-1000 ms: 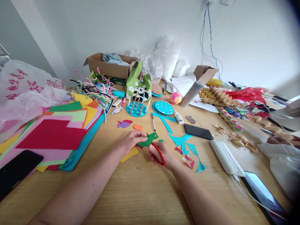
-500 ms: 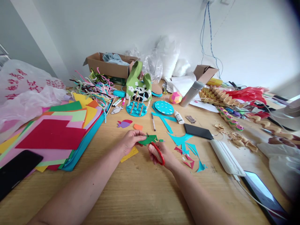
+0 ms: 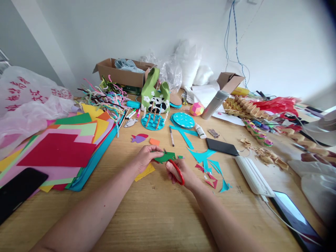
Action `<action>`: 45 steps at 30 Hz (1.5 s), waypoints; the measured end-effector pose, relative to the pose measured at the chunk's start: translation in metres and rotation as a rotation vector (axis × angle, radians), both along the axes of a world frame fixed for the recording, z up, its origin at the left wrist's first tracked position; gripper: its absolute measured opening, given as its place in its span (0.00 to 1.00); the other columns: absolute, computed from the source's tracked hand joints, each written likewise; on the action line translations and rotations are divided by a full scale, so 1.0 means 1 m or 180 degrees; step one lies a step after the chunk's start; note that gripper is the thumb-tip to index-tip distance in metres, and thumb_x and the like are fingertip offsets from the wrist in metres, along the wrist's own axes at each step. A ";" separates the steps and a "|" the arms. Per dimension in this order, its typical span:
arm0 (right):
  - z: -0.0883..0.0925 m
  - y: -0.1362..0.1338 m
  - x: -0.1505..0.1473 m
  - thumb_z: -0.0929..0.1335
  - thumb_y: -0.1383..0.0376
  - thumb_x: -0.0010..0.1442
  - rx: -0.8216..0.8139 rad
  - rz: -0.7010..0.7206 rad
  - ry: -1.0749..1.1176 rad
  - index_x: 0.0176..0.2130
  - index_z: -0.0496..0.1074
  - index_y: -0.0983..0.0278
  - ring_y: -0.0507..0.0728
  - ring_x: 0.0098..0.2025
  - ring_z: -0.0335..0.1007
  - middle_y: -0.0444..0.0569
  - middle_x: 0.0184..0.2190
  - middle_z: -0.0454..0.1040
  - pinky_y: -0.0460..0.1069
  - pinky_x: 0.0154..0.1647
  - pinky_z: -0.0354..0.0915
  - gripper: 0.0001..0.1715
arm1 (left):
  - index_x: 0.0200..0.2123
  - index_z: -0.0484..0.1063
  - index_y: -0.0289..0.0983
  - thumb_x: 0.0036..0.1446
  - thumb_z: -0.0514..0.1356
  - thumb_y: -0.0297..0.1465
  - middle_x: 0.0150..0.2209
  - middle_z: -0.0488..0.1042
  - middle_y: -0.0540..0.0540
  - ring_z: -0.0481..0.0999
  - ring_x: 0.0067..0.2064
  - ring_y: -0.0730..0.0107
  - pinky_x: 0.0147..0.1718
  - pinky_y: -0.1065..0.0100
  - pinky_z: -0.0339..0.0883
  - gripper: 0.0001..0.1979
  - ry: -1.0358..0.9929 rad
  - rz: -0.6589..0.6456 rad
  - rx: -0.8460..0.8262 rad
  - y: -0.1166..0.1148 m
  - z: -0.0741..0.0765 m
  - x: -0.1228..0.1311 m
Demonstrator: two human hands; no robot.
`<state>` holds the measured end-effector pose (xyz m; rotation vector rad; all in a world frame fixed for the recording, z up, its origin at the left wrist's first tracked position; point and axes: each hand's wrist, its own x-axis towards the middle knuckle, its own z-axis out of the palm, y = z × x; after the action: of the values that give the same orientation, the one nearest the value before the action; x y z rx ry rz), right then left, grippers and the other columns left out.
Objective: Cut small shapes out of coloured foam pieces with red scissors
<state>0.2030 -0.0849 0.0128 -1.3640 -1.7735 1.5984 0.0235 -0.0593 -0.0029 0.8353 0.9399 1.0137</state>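
Over the middle of the wooden table, my left hand (image 3: 148, 156) pinches a small piece of green craft sheet (image 3: 163, 158) by its left end. Closed round the handles of red scissors (image 3: 180, 172), my right hand (image 3: 188, 175) is just right of the piece. The blades are at the green sheet, and their dark tips show above its upper edge. Beside them lies a small green scrap (image 3: 180, 157). A yellow piece (image 3: 145, 172) with drawn lines lies partly under my left hand. Beyond are an orange piece (image 3: 154, 141) and a purple-and-red fish-like cutout (image 3: 139, 138).
Coloured sheets (image 3: 57, 150) are stacked at left, near a black phone (image 3: 21, 189). Blue offcuts (image 3: 202, 156) and red scraps (image 3: 211, 182) lie right of my hands. Farther right are a white power bank (image 3: 254, 176) and another phone (image 3: 296, 217). A pen (image 3: 171, 136) lies ahead.
The green piece has shifted very slightly left and down at the scissors. Both hands keep nearly the same place and grip.
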 end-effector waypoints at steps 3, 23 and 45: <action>-0.002 0.000 0.001 0.68 0.37 0.52 0.0009 -0.0002 0.0019 0.19 0.64 0.64 0.49 0.15 0.61 0.45 0.15 0.66 0.43 0.15 0.53 0.35 | 0.27 0.76 0.34 0.37 0.72 0.33 0.26 0.75 0.48 0.72 0.28 0.72 0.30 0.69 0.61 0.13 -0.0071 0.0028 -0.0066 0.000 0.001 0.000; -0.003 0.001 -0.001 0.67 0.36 0.53 0.0152 -0.0113 0.0108 0.18 0.63 0.64 0.49 0.14 0.59 0.44 0.13 0.65 0.44 0.14 0.53 0.36 | 0.27 0.77 0.32 0.35 0.74 0.28 0.27 0.76 0.46 0.71 0.27 0.74 0.28 0.70 0.61 0.13 -0.0906 -0.0230 -0.0686 -0.003 -0.004 0.006; -0.006 -0.001 -0.002 0.67 0.38 0.54 0.0176 -0.0154 0.0215 0.21 0.64 0.64 0.49 0.15 0.61 0.44 0.14 0.65 0.43 0.14 0.53 0.34 | 0.24 0.76 0.33 0.39 0.70 0.24 0.23 0.74 0.48 0.66 0.22 0.78 0.22 0.74 0.58 0.07 -0.1052 -0.0007 -0.0601 -0.006 0.004 0.009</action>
<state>0.2007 -0.0861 0.0069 -1.3023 -1.7198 1.5402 0.0322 -0.0649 0.0012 0.4921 0.7370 1.0068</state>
